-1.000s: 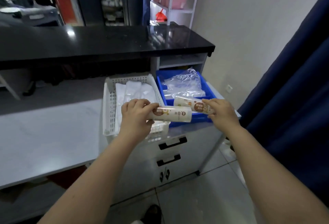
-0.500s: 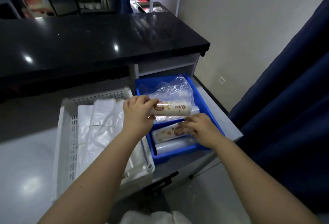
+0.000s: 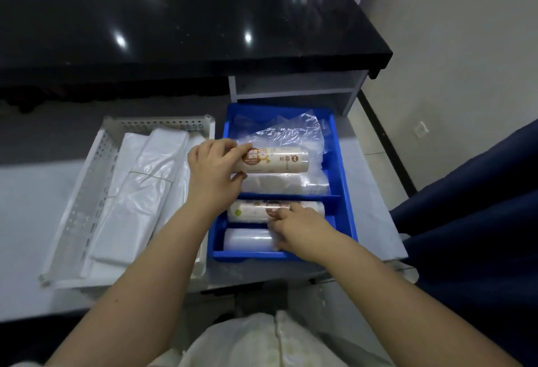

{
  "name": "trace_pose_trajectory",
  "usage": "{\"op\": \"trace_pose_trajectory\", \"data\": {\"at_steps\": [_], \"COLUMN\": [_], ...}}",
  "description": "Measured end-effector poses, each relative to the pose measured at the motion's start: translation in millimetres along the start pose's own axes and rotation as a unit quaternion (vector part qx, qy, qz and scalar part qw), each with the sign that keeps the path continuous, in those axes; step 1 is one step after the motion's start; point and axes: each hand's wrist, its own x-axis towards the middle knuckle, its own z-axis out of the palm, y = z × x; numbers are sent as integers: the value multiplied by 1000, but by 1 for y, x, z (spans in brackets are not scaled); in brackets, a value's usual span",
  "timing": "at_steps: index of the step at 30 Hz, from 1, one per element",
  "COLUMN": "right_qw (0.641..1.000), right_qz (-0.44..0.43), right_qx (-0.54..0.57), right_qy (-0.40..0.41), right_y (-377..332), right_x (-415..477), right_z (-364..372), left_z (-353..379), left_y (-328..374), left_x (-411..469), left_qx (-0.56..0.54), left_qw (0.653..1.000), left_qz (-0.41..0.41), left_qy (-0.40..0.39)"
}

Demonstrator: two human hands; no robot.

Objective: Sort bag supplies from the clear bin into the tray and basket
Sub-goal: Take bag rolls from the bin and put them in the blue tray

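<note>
Left hand [image 3: 214, 173] gripping one roll [image 3: 276, 159] above the blue tray [image 3: 343, 192]; right hand [image 3: 297, 228] pressing a second roll [image 3: 253, 210] into the front slot, grip unclear; risk of jamming crooked.

Two labelled bag rolls [image 3: 273, 159] [image 3: 256, 210] (one lifted) over blue divided tray [image 3: 345, 192]

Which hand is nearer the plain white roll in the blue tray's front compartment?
Right. The right hand rests against the plain white roll at its right end. The left hand is farther back, holding a labelled roll above the rear compartment.
</note>
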Motion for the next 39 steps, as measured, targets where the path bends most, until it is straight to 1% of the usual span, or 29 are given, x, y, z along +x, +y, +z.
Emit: {"op": "trace_pose_trajectory", "data": {"at_steps": [2, 5, 8, 11, 13, 18, 20, 22, 26, 29, 32, 35, 37, 39], "right_qw": [1000, 999, 998, 993, 992, 981, 972, 967, 950, 932, 929, 935, 942, 947], "right_qz": [-5, -27, -68, -87, -81, -49, -45, -35, 31, 72, 93, 102, 100, 103], "right_qx": [-6, 13, -3, -17, 22, 160, 192, 174, 137, 124, 107, 105, 108, 119], "right_qy": [-28, -22, 12, 75, 95, 94, 126, 183, 278, 334, 343, 322, 302, 279], "right_y": [-1, 1, 9, 12, 11, 7, 8, 14, 38, 51, 55, 49, 43, 38], "right_x": [4, 8, 4, -5, -12, -36, -43, -48, -56, -59, -57, -54, -51, -50], "right_z": [-2, -5, -8, -12, -16, -25, -33, -46, -79, -101, -107, -94, -79, -65], "left_z": [-1, -5, -11, -20, -27, -38, -37, -34, -27, -24, -14, -2, 5, 7], "left_y": [0, 1, 1, -1, -5, -13, -15, -15, -9, 9, 33, 49, 53, 52], "left_x": [-3, -7, -15, -25, -30, -38, -41, -44, -48, -51, -60, -69, -75, -78], "left_qx": [15, 41, 50, 47, 52, 56, 60, 68, 68, 62, 42, 30, 27, 8], "left_qw": [1000, 998, 997, 996, 995, 995, 995, 995, 994, 995, 994, 982, 970, 966], "left_qz": [-15, -38, -52, -72, -78, -80, -80, -80, -81, -47, -3, 29, 41, 34], "left_qy": [11, 24, 36, 38, 40, 33, 18, -3, -38, -62, -103, -184, -238, -257]}}
